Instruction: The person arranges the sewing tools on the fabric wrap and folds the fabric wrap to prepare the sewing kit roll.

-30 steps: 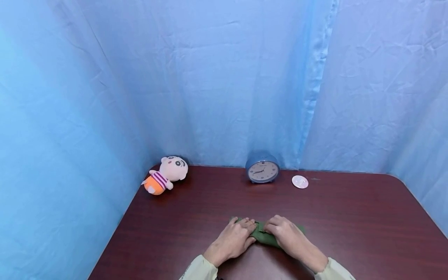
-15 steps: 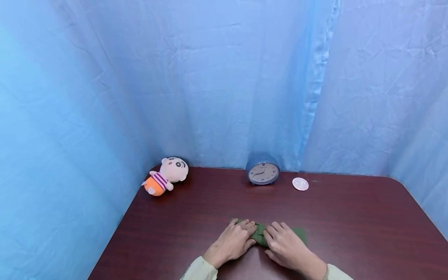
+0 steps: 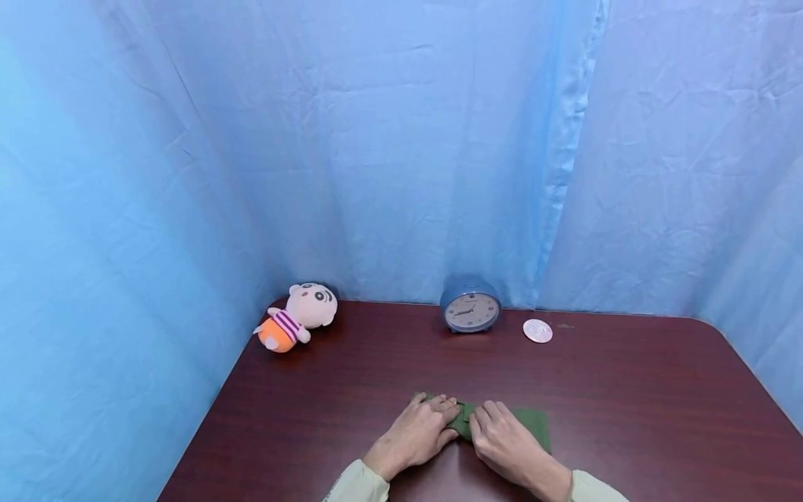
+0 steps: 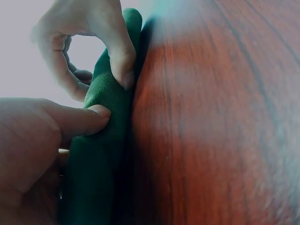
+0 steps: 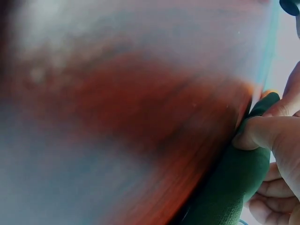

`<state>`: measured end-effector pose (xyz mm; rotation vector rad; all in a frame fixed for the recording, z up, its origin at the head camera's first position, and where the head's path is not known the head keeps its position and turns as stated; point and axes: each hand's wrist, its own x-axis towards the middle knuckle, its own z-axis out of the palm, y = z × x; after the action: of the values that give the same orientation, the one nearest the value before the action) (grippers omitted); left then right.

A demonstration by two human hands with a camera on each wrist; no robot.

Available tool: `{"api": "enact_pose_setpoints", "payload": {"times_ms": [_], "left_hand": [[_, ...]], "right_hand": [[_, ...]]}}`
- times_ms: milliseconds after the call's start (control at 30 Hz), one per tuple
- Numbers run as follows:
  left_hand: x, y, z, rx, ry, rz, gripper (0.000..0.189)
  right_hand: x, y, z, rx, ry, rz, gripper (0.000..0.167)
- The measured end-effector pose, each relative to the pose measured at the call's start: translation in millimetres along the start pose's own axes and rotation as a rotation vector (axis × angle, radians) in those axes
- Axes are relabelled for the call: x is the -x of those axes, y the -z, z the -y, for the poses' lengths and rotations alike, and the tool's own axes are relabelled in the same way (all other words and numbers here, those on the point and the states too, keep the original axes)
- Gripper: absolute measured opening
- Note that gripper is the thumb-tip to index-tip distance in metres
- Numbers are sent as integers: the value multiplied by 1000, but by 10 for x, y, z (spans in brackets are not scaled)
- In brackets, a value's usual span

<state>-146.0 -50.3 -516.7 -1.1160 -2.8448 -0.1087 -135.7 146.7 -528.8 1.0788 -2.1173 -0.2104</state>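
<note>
A folded green cloth [image 3: 532, 422] lies on the table near the person, its near edge a thick rounded fold. The left hand [image 3: 419, 431] lies over its left part, fingers on top. In the left wrist view the left thumb [image 4: 96, 118] presses into the rounded fold. Close beside it, the right hand [image 3: 504, 438] grips the middle of the cloth with bent fingers. The right thumb [image 5: 258, 133] bears on the near side of the fold in the right wrist view. Between the hands a flap edge with a dark line shows. Both palms hide parts of the cloth.
At the back of the dark red wooden table [image 3: 627, 390] stands a blue alarm clock [image 3: 471, 311]. A white round disc [image 3: 537, 331] lies to its right. The plush doll [image 3: 296, 317] lies at the back left corner. Blue curtains [image 3: 401, 153] hang around the table.
The right hand has shifted its grip left and nearer the person, closer to the left hand. More of the cloth's right end now shows. The left hand has stayed in place.
</note>
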Motion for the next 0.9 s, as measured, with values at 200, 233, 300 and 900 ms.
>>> {"api": "enact_pose_setpoints", "payload": {"times_ms": [200, 233, 300, 900], "left_hand": [[-4, -5, -3, 8, -2, -2, 35], [-4, -6, -4, 7, -3, -4, 35], [-4, -7, -5, 3, -4, -7, 35], [-7, -18, 10, -9, -15, -17, 36]], "right_hand": [[4, -24, 1, 11, 10, 8, 20], [4, -24, 2, 11, 11, 7, 20], [2, -24, 1, 10, 11, 4, 20], [-11, -12, -45, -87, -48, -14, 11]]}}
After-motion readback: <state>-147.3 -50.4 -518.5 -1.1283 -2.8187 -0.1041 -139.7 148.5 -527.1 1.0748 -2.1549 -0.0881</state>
